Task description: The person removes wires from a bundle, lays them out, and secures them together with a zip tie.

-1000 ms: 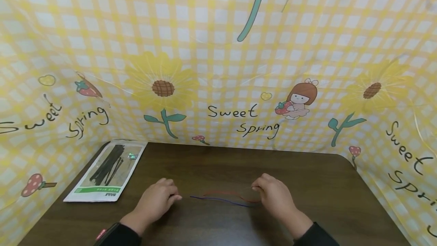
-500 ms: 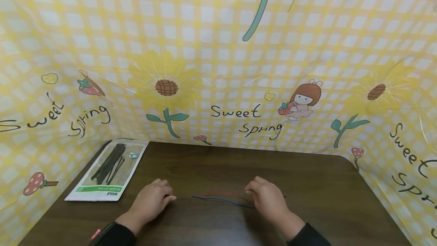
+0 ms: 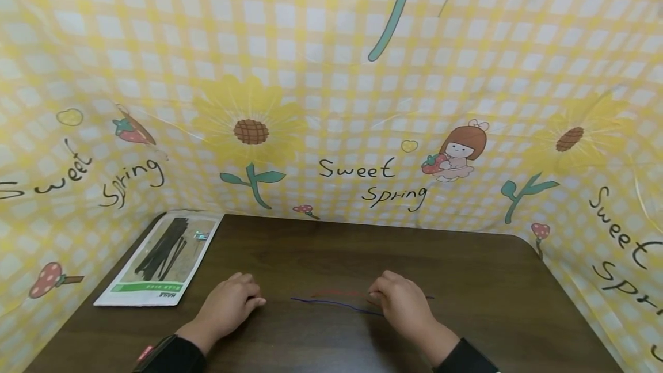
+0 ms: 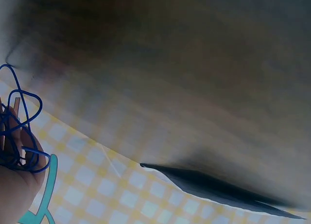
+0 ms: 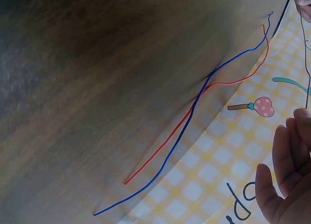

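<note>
My left hand (image 3: 228, 309) grips a loosely coiled bundle of thin blue wire (image 4: 41, 103), seen at the left edge of the left wrist view. In the right wrist view, the fingertips of my right hand (image 5: 291, 170) pinch one end of a thin strand (image 5: 305, 59). That strand looks dark there and runs up to my left hand in the top corner. On the table, a blue wire (image 5: 178, 140) and a red wire (image 5: 228, 83) lie lengthwise and cross each other. In the head view my right hand hovers over them and hides their right part.
A white pouch (image 3: 160, 258) with a window and a green stripe lies at the table's left edge. The dark wooden table (image 3: 331, 350) is enclosed on the left, back and right by a yellow checked cloth (image 3: 331, 102).
Both hands have shifted slightly to the left. A blue wire end now shows to the right of my right hand. The wires on the table lie as before.
</note>
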The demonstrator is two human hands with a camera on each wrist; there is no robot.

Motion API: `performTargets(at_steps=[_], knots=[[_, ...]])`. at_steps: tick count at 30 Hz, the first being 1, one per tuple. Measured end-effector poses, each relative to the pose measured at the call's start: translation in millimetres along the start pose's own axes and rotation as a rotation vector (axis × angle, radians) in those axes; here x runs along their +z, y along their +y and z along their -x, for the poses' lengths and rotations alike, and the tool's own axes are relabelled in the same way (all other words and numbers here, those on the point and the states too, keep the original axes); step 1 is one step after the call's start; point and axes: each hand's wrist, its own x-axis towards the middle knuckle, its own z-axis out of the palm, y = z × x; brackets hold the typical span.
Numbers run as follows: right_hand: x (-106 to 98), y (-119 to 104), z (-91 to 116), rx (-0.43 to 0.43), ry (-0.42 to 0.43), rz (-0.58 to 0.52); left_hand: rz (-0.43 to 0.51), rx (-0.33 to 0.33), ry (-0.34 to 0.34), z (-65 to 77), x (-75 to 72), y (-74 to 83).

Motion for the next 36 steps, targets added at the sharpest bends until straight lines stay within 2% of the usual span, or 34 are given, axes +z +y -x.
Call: performTargets(at_steps=[12,22,31,36], knots=[[2,1,2,0.015,-0.031,-0.011,-0.042,-0.060,-0.009,-0.3,-0.8,5.7],[2,2,3,0.015,-0.038,0.000,-0.063,-0.022,0.039,-0.1,-3.6,8.1],[0,1,4,0.008,-0.040,-0.010,-0.209,0.049,0.119,-1.3,-4.2,11.6],[-1,1,3,0.002,-0.028,-0.005,-0.221,0.047,0.127,-0.6,-2.2,10.9]])
